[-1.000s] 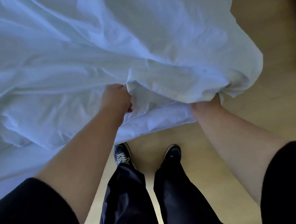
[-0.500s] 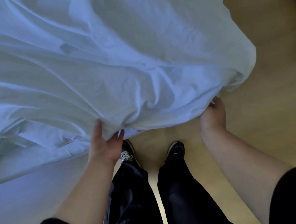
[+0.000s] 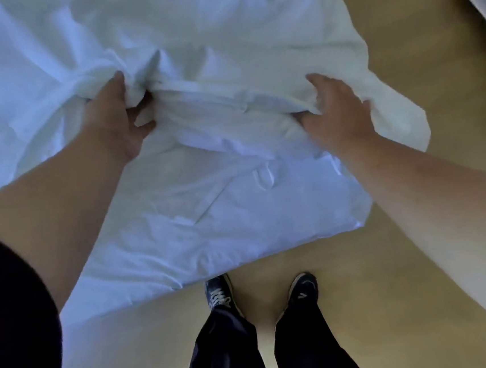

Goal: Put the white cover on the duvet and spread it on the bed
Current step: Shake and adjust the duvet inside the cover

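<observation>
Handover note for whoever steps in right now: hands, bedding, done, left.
Left hand: grips a bunched fold of the white cover.
Right hand: fingers curled into the cover's edge, holding it.
Bedding: the cover is heaped on the bed, one corner hanging over the wooden floor; a flatter white layer, probably the duvet, lies below the hands toward the shoes.
Done: cover edge gathered over that layer.
Left: finish pulling the cover on, then spread it flat.

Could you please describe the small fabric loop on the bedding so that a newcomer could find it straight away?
Start at the white bedding hanging over the bed edge above the person's shoes. Between the left hand and right hand, look a little nearer the person: the loop lies flat on the lower layer. It is the only small rounded tab among long creases.
</observation>
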### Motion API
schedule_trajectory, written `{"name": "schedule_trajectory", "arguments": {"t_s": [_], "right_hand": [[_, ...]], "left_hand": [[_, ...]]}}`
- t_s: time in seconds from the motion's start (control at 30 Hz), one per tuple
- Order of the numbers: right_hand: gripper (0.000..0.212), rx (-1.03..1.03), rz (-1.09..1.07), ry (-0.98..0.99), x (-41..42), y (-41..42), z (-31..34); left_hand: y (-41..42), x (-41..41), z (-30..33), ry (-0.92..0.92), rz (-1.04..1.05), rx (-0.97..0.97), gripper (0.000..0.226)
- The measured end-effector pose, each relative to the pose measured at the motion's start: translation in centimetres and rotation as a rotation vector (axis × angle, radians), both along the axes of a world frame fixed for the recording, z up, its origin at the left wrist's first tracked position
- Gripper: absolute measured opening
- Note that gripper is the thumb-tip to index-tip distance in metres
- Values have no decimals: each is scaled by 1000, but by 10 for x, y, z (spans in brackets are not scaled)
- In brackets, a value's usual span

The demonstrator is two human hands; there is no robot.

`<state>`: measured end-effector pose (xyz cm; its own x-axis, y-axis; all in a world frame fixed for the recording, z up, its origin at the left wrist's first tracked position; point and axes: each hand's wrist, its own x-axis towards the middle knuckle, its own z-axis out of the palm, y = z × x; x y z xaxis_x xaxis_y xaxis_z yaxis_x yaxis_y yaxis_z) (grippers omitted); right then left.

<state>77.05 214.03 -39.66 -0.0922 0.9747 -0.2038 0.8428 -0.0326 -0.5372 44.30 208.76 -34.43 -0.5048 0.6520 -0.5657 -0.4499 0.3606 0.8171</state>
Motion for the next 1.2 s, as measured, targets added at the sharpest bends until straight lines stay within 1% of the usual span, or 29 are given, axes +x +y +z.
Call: {"name": "schedule_trajectory", "arguments": {"t_s": [0.07, 0.1, 0.13, 0.2, 0.23, 0.27, 0.33, 0.37, 0.4, 0.43, 0.5, 0.53, 0.6, 0.63, 0.67, 0.7, 0.73, 0.77, 0.8, 0.83, 0.87, 0.9, 0.93, 0.97, 1.03, 1.07, 1.13, 1.2], "right_hand": [[60, -62, 75, -45, -1, 15, -23], [56, -76, 87, -44, -1, 21, -34], [56, -97, 111, -59, -2, 28, -45], [62, -160, 174, -149, -8, 39, -60], [68, -181, 195, -207, -13, 44, -66], [73, -201, 209, -254, -18, 47, -69], [82, -219, 219, -329, -25, 50, -72], [81, -217, 210, -359, -27, 50, -73], [79, -215, 211, -385, -27, 53, -75], [77, -223, 215, -400, -27, 58, -76], [77, -244, 265, -393, -23, 70, -82], [79, -256, 300, -383, -20, 76, -86], [80, -254, 372, -351, -19, 80, -82], [76, -243, 417, -342, -20, 77, -74], [67, -224, 460, -332, -22, 73, -63], [57, -211, 480, -315, -22, 70, -53], [52, -205, 490, -304, -22, 69, -44], [50, -222, 505, -313, -23, 65, -35], [51, -250, 515, -330, -23, 62, -26], [52, -277, 504, -325, -24, 57, -19], [53, -281, 459, -297, -23, 52, -14], [55, -264, 372, -273, -22, 46, -10], [54, -193, 274, -262, -22, 34, -7], [51, -59, 218, -265, -22, 20, -7], [38, 233, 272, -258, -27, -15, -8], [30, 341, 339, -216, -29, -32, -9], [16, 432, 431, -91, -32, -63, -7], [9, 366, 398, 86, -32, -89, 3]], "left_hand": [[7, 2, -24, 35, -56, 24, 33], [8, 4, -34, 102, -81, 48, 31], [6, 6, -46, 252, -113, 38, 29], [-11, 17, -66, 691, -201, -120, 31], [-28, 28, -76, 902, -306, -169, 33], [-48, 40, -90, 1048, -478, -165, 31], [-91, 68, -119, 1181, -855, -145, 30], [-108, 73, -138, 1259, -984, -188, 41], [-117, 74, -153, 1366, -1027, -241, 53], [-116, 70, -165, 1429, -997, -237, 54], [-99, 62, -168, 1494, -897, -193, 39], [-86, 58, -163, 1495, -839, -213, 37], [-58, 55, -139, 1332, -791, -339, 36], [-48, 53, -130, 1223, -810, -394, 35], [-44, 52, -119, 1130, -913, -439, 38], [-45, 50, -106, 1084, -1133, -468, 44], [-55, 49, -90, 1083, -1411, -509, 54], [-72, 48, -77, 1130, -1692, -583, 63], [-94, 45, -68, 1187, -1910, -673, 65], [-118, 38, -63, 1226, -2011, -739, 55], [-142, 30, -61, 1250, -1974, -754, 35], [-163, 19, -60, 1267, -1861, -715, 21], [-182, 9, -59, 1300, -1708, -639, 22], [-198, 2, -59, 1334, -1523, -541, 26], [-222, -13, -62, 1378, -1126, -342, 30], [-228, -18, -61, 1400, -963, -294, 30], [-233, -16, -55, 1361, -729, -289, 32], [-231, -6, -43, 1300, -626, -208, 33]]}}
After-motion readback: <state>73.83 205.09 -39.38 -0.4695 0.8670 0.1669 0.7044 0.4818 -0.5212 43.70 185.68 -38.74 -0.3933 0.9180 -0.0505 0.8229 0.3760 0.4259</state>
